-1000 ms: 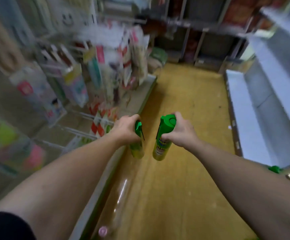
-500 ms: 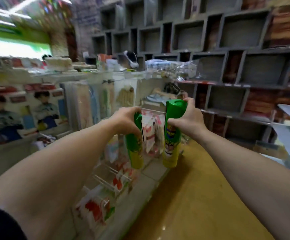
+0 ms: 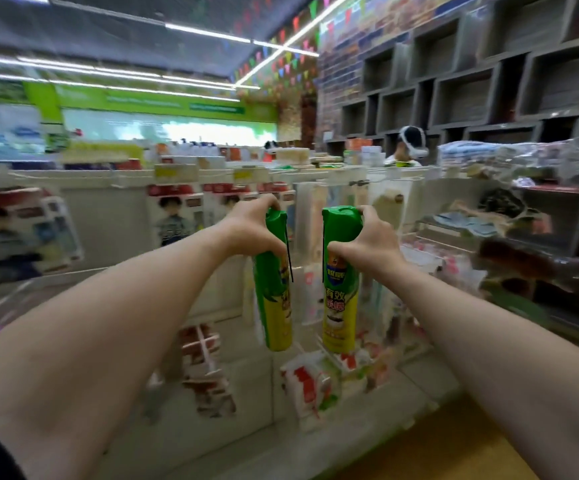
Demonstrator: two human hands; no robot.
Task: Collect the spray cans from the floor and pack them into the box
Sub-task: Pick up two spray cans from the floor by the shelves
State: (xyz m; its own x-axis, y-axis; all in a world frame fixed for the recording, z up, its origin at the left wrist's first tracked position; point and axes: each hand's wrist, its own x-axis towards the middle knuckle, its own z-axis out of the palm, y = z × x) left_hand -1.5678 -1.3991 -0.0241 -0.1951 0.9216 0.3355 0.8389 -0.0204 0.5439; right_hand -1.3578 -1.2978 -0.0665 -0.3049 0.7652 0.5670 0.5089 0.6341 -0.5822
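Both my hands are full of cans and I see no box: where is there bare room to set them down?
Bare: the yellow floor along the rack's base ledge, and that ledge right of the red-and-white packets. The wall cubbies look empty. Crowded: the hanging goods behind the spray cans, and the rack top.

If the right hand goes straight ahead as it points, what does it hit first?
The right hand, gripping a spray can, would probably meet the rack of hanging packets first; depth is unclear.
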